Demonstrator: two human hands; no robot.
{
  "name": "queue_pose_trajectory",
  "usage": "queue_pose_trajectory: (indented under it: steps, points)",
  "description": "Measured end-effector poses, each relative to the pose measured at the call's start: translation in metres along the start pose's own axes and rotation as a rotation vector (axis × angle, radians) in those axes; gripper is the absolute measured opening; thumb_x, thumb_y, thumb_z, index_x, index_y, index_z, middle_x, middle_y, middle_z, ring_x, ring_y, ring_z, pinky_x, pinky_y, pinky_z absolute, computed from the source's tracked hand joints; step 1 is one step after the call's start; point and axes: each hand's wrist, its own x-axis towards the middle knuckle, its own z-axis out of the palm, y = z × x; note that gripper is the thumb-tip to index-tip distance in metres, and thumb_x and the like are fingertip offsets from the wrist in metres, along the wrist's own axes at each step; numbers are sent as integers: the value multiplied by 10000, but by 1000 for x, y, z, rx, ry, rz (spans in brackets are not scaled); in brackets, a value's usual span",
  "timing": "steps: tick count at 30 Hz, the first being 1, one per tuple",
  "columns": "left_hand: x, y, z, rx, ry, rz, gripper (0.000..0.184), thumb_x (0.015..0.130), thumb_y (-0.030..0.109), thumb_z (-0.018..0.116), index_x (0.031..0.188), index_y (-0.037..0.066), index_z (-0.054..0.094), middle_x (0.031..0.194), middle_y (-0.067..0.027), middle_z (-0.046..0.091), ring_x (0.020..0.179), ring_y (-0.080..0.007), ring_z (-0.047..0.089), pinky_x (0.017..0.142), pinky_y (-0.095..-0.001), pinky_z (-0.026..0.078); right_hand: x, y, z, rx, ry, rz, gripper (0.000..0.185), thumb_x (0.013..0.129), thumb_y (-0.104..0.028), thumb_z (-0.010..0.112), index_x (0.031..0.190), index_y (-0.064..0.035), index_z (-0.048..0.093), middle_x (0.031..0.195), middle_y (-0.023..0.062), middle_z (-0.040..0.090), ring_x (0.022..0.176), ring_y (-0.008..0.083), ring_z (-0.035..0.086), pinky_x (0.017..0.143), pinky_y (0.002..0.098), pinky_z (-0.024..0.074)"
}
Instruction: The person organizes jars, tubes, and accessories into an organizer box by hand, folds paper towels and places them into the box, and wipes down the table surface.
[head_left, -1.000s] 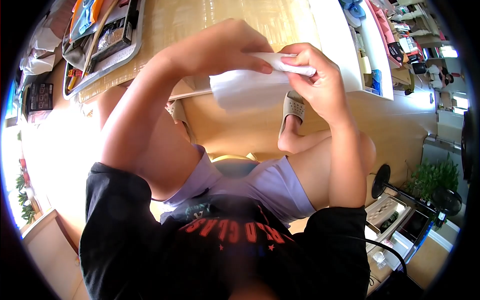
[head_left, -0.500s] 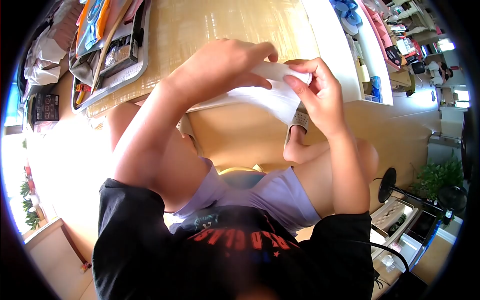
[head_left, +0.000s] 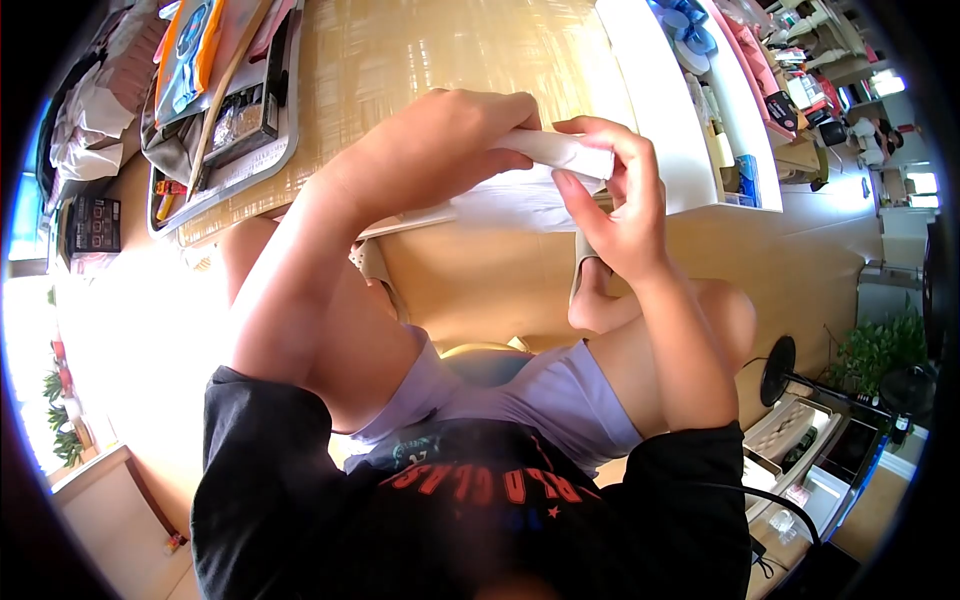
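A white roll (head_left: 560, 153) of thin sheet material is held up between my two hands, over the table's near edge. My left hand (head_left: 455, 140) is wrapped round the roll's left end, its thumb below. At the right end, my right hand (head_left: 625, 190) has its fingers curved over the roll and its thumb under it, at the rim. A loose white sheet (head_left: 515, 203) hangs below the roll, above my lap.
The wooden table (head_left: 400, 50) has a tray (head_left: 291, 130) with a stick, a black box and an orange packet at its left. An open white drawer (head_left: 745, 110) with small items stands at the right. My legs are below, and a fan (head_left: 778, 370) is at the lower right.
The loose sheet swung right, then back left and up under the roll. My right hand's fingers have spread somewhat round the roll's end. The view has shifted slightly.
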Motion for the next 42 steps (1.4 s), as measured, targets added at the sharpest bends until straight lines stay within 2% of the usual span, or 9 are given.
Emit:
queue_pose_trajectory:
  steps: [3, 8, 15, 22, 25, 29, 32, 38, 42]
  points:
    - [-1, 0, 3, 75, 30, -6, 214, 938, 134, 728, 1106, 65, 614, 917, -161, 735, 848, -390, 707, 712, -462, 546, 2, -14, 15, 319, 90, 124, 306, 996, -88, 699, 1255, 11, 571, 1112, 98, 687, 973, 116, 641, 815, 270, 533]
    - [-1, -2, 3, 92, 99, 93, 255, 914, 159, 763, 1108, 76, 618, 889, -146, 736, 782, -357, 711, 687, -433, 544, 0, -9, 4, 149, -8, 254, 275, 1009, -121, 706, 1246, -6, 629, 1114, 63, 688, 878, 83, 624, 757, 245, 526]
    - [3, -3, -11, -229, -263, -280, 425, 998, 375, 709, 1224, 16, 723, 896, -151, 739, 836, -197, 666, 793, -358, 519, -2, -10, 4, 114, -42, 171, 229, 991, -18, 693, 1218, -20, 662, 1154, 54, 698, 902, 88, 634, 766, 249, 533]
    - [1, -14, -7, -222, -236, -132, 328, 1008, 279, 685, 1190, 7, 656, 934, -154, 733, 875, -253, 677, 817, -377, 517, -3, -6, 1, 124, -125, 166, 251, 995, -27, 688, 1242, -33, 644, 1182, 73, 686, 954, 112, 640, 804, 244, 522]
    - [4, -9, -4, -185, -171, -193, 275, 989, 235, 694, 1131, 24, 591, 894, -184, 710, 853, -318, 681, 788, -411, 518, 1, -22, 7, 318, 2, 380, 272, 1028, -112, 672, 1285, -34, 630, 1099, 58, 689, 902, 80, 623, 788, 229, 511]
    - [5, -7, 6, -11, -152, -199, 279, 958, 218, 714, 1123, 40, 577, 900, -198, 719, 837, -357, 700, 749, -430, 529, 4, -14, -7, 227, -82, 534, 274, 1052, -138, 635, 1295, -12, 627, 1030, 43, 702, 846, 56, 608, 769, 214, 497]
    - [6, -8, 8, -173, -87, -186, 329, 996, 305, 701, 1165, 31, 637, 931, -156, 740, 858, -289, 707, 784, -388, 536, 9, -17, -11, 243, -67, 493, 250, 1057, -114, 618, 1279, 0, 637, 1044, 55, 719, 824, 49, 606, 748, 209, 491]
    - [6, -16, 6, -573, -287, -276, 507, 1066, 474, 599, 1238, 9, 707, 982, -87, 725, 929, -146, 625, 850, -324, 507, 15, -23, -22, 234, -136, 420, 254, 1021, -25, 593, 1268, 10, 639, 1199, 58, 704, 1014, 88, 636, 884, 246, 512]
    - [9, -13, 1, -537, -281, -244, 442, 1038, 417, 663, 1213, 12, 678, 951, -91, 705, 924, -148, 620, 842, -331, 502, 15, -28, -27, 386, -133, 438, 331, 1008, -20, 593, 1338, 7, 594, 1285, 82, 668, 1092, 100, 624, 945, 257, 499]
